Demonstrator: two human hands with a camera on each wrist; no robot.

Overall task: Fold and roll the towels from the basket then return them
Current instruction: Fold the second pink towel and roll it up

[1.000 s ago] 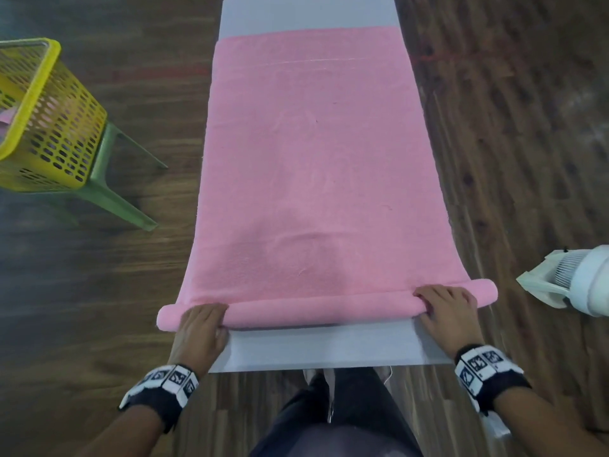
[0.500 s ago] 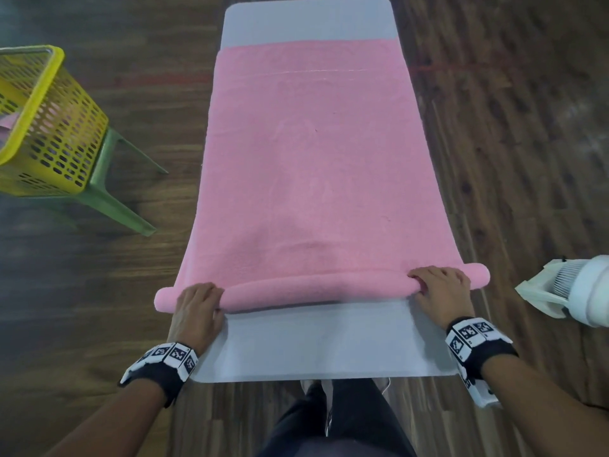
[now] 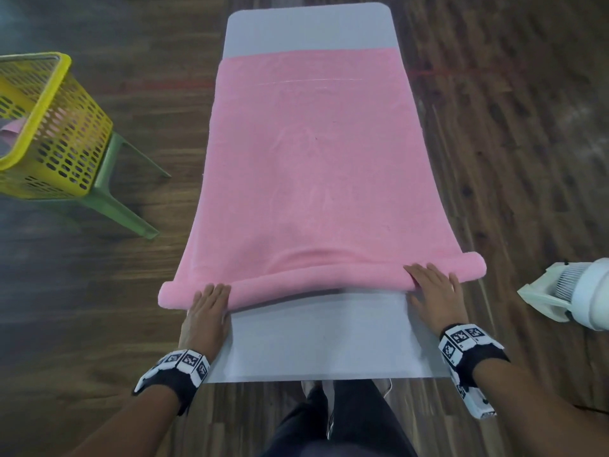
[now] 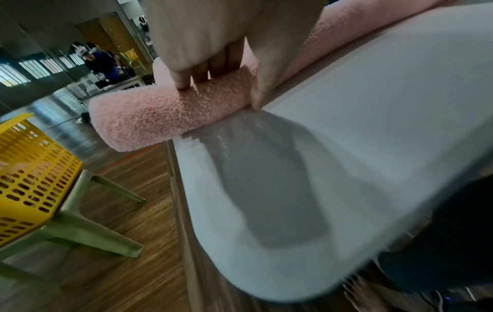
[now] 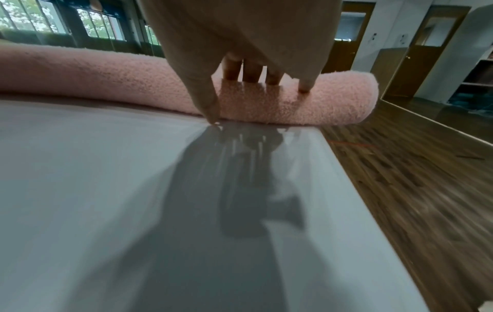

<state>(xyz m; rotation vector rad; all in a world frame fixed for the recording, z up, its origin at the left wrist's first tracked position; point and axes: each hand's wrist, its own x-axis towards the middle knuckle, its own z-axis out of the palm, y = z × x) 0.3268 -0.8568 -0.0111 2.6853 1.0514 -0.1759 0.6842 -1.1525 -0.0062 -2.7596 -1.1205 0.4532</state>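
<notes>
A long pink towel (image 3: 313, 166) lies flat along the grey table (image 3: 316, 344). Its near end is wound into a thin roll (image 3: 313, 286) that overhangs both table sides. My left hand (image 3: 207, 308) presses on the roll's left part with straight fingers, and my right hand (image 3: 435, 291) presses on its right part the same way. In the left wrist view the fingers (image 4: 184, 82) sit on top of the roll (image 4: 149, 118), thumb down at the table. The right wrist view shows fingers (image 5: 250, 76) on the roll (image 5: 106, 84), thumb tip touching the tabletop.
A yellow perforated basket (image 3: 56, 133) holding something pink stands on a green stool (image 3: 115, 179) at the left. A white fan (image 3: 580, 291) sits at the right, near my right hand. Wooden floor surrounds the table. My legs are at the table's near edge.
The roll has travelled away from me along the table, leaving more bare grey surface in front of me. Both hands moved forward with it, and their fingers have straightened.
</notes>
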